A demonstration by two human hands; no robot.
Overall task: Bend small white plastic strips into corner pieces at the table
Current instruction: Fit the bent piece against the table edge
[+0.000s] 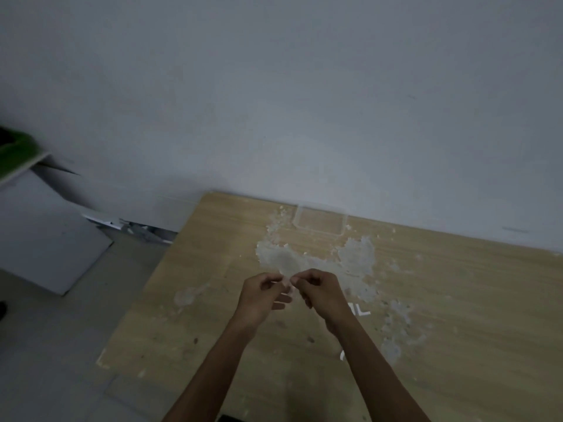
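Note:
My left hand (263, 296) and my right hand (320, 292) meet above the wooden table (457, 315), fingertips together. Between them they pinch a small white plastic strip (287, 283), mostly hidden by the fingers. A heap of small white pieces (280, 257) lies just beyond the hands, and another heap (358, 258) to its right. A bent white piece (361, 312) lies on the table right of my right wrist. Another white piece (342, 354) shows beside my right forearm.
A clear plastic tray (320, 222) sits at the table's far edge against the grey wall. More white scraps (399, 327) scatter to the right. A white board (39, 236) leans on the floor at left, with a green object (15, 153) above it.

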